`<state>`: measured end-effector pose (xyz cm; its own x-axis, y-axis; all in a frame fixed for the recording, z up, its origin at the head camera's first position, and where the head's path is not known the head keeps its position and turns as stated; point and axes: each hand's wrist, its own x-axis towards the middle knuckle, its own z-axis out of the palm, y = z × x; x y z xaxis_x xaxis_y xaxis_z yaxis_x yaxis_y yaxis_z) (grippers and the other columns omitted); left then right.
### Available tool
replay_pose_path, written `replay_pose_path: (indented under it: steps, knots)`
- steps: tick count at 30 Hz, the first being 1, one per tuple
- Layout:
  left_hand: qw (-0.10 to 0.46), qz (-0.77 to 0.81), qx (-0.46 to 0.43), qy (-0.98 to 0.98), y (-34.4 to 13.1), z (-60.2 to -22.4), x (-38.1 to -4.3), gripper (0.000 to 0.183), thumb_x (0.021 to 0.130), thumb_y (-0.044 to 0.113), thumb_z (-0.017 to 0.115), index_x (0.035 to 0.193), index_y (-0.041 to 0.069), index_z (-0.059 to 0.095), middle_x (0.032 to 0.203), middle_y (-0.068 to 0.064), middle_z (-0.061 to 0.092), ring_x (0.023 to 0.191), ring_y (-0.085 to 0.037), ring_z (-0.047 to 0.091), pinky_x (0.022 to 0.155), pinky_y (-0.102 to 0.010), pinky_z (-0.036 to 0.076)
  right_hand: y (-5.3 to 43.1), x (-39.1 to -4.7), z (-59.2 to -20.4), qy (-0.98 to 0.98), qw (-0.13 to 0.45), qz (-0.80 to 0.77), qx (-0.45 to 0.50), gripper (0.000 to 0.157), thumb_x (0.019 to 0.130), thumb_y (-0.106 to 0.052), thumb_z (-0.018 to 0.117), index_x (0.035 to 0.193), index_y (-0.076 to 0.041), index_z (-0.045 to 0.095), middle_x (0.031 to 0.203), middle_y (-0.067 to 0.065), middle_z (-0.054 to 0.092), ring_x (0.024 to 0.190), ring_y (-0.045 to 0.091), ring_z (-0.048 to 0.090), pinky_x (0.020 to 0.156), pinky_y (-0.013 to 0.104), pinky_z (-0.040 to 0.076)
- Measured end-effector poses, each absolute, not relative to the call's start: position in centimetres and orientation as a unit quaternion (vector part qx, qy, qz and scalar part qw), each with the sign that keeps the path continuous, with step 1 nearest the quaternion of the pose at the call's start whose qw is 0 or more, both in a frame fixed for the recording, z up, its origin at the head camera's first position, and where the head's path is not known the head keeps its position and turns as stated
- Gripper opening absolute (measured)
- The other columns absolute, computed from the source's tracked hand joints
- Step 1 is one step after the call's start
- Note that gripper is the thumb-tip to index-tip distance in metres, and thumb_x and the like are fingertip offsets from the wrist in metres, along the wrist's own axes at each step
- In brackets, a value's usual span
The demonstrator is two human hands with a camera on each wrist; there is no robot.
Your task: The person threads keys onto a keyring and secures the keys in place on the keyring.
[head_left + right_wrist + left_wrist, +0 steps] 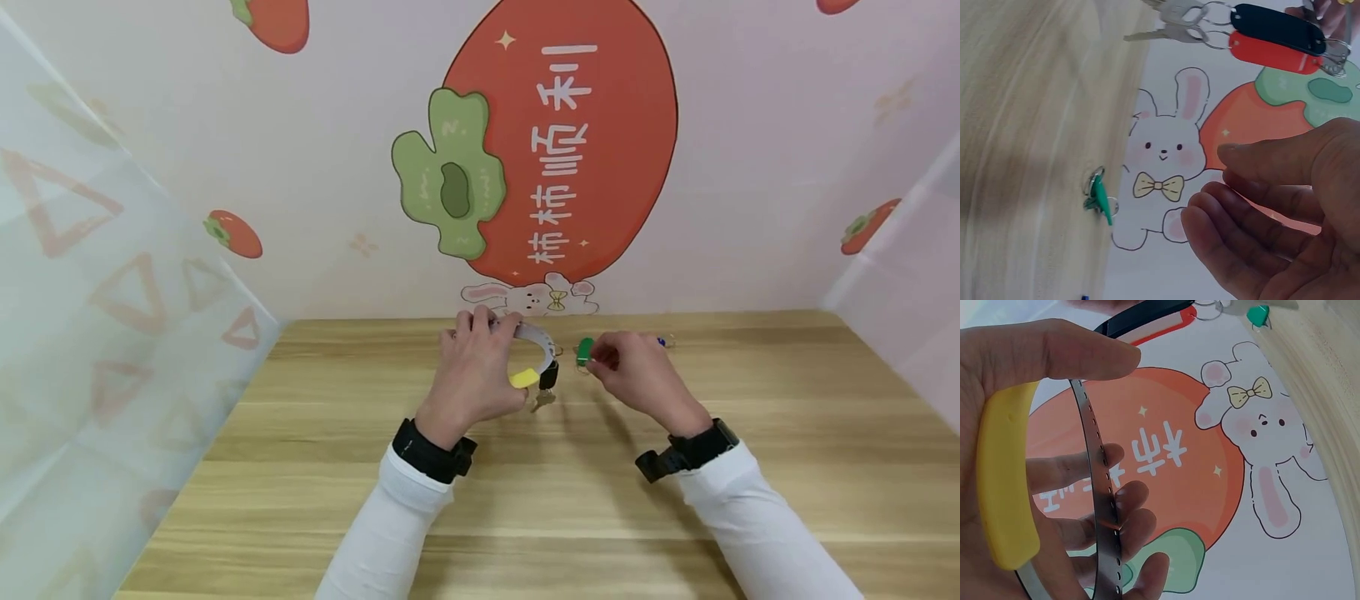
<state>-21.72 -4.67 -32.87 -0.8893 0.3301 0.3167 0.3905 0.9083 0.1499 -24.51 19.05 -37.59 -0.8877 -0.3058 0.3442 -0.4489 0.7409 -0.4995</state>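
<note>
Wood-grain table (262, 467); pale backdrop (757, 158) behind, printed with big red fruit (622, 150), white bunny (531, 301) below.

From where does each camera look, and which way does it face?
Head: worn there, looks forward and down at the table; left hand, right hand and sleeves show.
Left wrist: worn there, faces the yellow-gripped ring and wall; both hands partly show.
Right wrist: worn there, faces table and wall; both hands partly show.
Wrist views share: green tag, bunny drawing.
</note>
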Motion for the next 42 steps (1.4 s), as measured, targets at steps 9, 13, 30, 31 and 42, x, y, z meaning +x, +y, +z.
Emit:
replay_pose_path:
  steps: [9, 13, 30, 31, 42]
  knots:
    - [0.138, -0.114, -0.178, -0.967, -5.0, -32.6, -21.8, 0.080, 0.068, 0.032, 0.086, 0.140, 0.013, 0.057, 0.130, -0.018, 0.053, 0.112, -0.037, 0.047, 0.085, -0.055, 0.043, 18.9, -25.5, -38.1, -0.944, 0.059, 0.261, 0.192, 0.006, 0.088, -0.006, 0.076, 0.088, -0.004, 0.071, 0.081, 0.004, 0.067, 0.074, 0.020, 0.061, 0.067, 0.038, 0.053]
    - [0.142, -0.117, -0.176, -0.967, -5.2, -32.5, -21.9, 0.081, 0.068, 0.033, 0.086, 0.141, 0.013, 0.057, 0.130, -0.018, 0.052, 0.113, -0.037, 0.047, 0.084, -0.054, 0.044, 18.7, -26.5, -38.2, -0.954, 0.027, 0.223, 0.197, 0.006, 0.088, -0.009, 0.076, 0.089, -0.004, 0.072, 0.081, 0.004, 0.066, 0.073, 0.019, 0.060, 0.066, 0.037, 0.051]
    - [0.138, -0.122, -0.183, -0.966, -5.1, -32.9, -22.0, 0.082, 0.068, 0.033, 0.086, 0.142, 0.014, 0.056, 0.129, -0.018, 0.052, 0.112, -0.036, 0.047, 0.083, -0.054, 0.045, 17.1, -30.4, -39.8, -0.973, -0.051, 0.151, 0.169, 0.029, 0.083, -0.015, 0.074, 0.061, -0.014, 0.057, 0.061, -0.002, 0.046, 0.059, 0.017, 0.044, 0.055, 0.031, 0.034]
    - [0.138, -0.122, -0.183, -0.966, -5.1, -32.8, -22.0, 0.082, 0.068, 0.034, 0.086, 0.142, 0.014, 0.056, 0.129, -0.018, 0.052, 0.112, -0.036, 0.047, 0.083, -0.054, 0.045, 17.1, -30.5, -39.9, -0.973, -0.050, 0.149, 0.167, 0.029, 0.084, -0.014, 0.073, 0.061, -0.014, 0.056, 0.060, -0.002, 0.045, 0.059, 0.017, 0.044, 0.055, 0.031, 0.034]
    - [0.127, -0.117, -0.186, -0.967, -4.9, -32.7, -22.2, 0.084, 0.069, 0.034, 0.085, 0.145, 0.015, 0.053, 0.133, -0.019, 0.052, 0.112, -0.036, 0.047, 0.083, -0.053, 0.045, 18.0, -29.9, -39.7, -0.972, -0.013, 0.174, 0.155, 0.032, 0.089, -0.002, 0.059, 0.060, -0.013, 0.049, 0.062, -0.002, 0.036, 0.055, 0.015, 0.037, 0.051, 0.029, 0.029]
